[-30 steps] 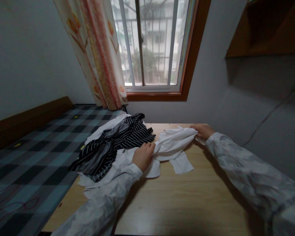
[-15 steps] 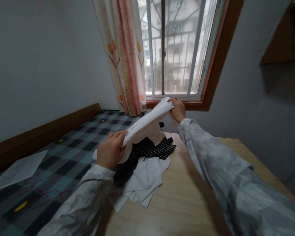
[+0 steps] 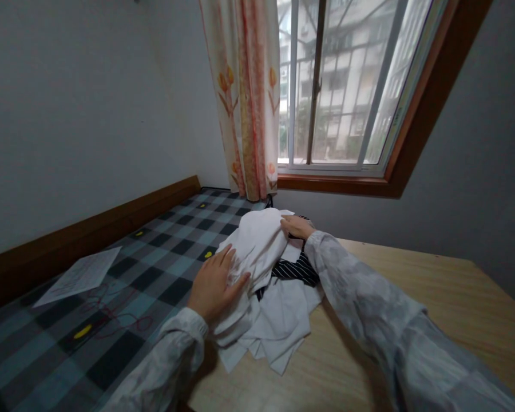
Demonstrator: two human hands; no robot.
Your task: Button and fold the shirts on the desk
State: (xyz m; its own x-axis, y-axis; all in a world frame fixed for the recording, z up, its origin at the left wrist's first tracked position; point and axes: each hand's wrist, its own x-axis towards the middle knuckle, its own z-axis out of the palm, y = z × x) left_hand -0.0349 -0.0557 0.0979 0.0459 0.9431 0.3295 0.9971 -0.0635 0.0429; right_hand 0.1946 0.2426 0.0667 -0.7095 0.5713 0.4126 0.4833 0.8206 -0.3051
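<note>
A white cloth garment (image 3: 260, 243) lies crumpled on top of a pile in the head view. My left hand (image 3: 214, 286) rests on its left side, fingers and thumb spread. At the upper right edge of the cloth is my right hand (image 3: 299, 226), its fingers stretched out and lying on the fabric. Below it shows a black garment with thin white stripes (image 3: 298, 270). Another white cloth (image 3: 283, 315), loosely folded, spreads from the pile toward me. How the layers lie underneath is hidden.
The pile sits on a light wooden tabletop (image 3: 390, 320). Left of it is a bed with a checked cover (image 3: 163, 257), bearing a paper sheet (image 3: 81, 276) and tangled red cord (image 3: 115, 315). A flowered curtain (image 3: 251, 103) hangs beside the window (image 3: 343, 86).
Both hands have come down and let go of the white garment, which was stretched between them and now lies on the pile. The view has turned somewhat left.
</note>
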